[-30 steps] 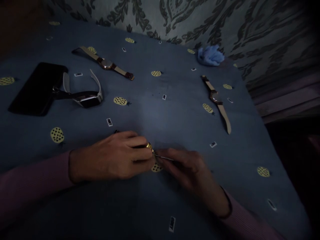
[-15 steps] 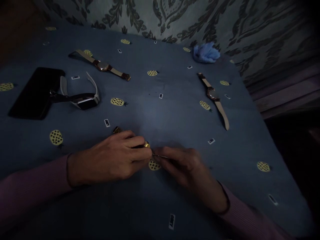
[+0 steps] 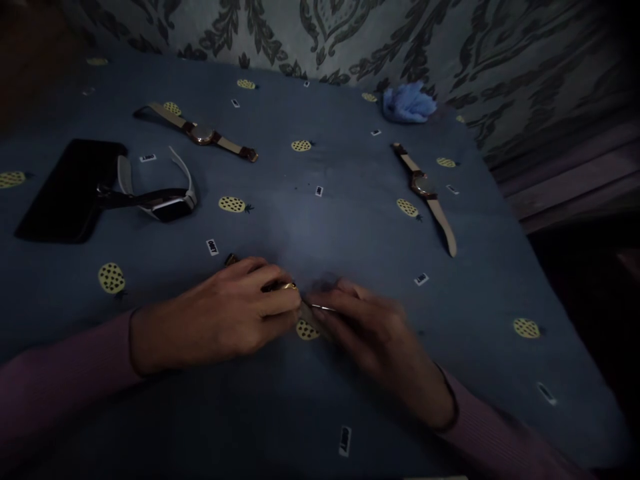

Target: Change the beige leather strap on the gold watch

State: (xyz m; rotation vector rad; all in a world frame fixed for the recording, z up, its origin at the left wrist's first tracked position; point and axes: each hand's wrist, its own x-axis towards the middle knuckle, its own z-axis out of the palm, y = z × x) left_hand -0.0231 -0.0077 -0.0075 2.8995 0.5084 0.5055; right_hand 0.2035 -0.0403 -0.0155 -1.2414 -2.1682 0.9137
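My left hand [image 3: 225, 310] is closed around a gold-coloured watch [image 3: 287, 287], most of it hidden under the fingers. A gold and dark end of its band pokes out above the knuckles. Facing it, my right hand [image 3: 373, 327] pinches a thin metal tool [image 3: 324, 307], its shaft pointing left at the watch. The tool's tip is too dim to make out, so I cannot tell whether it touches the watch. Both hands rest low over the blue patterned tablecloth [image 3: 280, 413].
A black phone [image 3: 65, 193] and a smartwatch with a pale band [image 3: 173, 208] lie at left. One strap watch [image 3: 203, 135] lies at the back left, another strap watch [image 3: 424, 185] at right. A crumpled blue cloth [image 3: 409, 103] sits by the patterned wall [image 3: 340, 40].
My right hand has shifted slightly, and more of the tool's shaft shows bright. The watch looks a little tilted in my left hand. The whole view has moved slightly.
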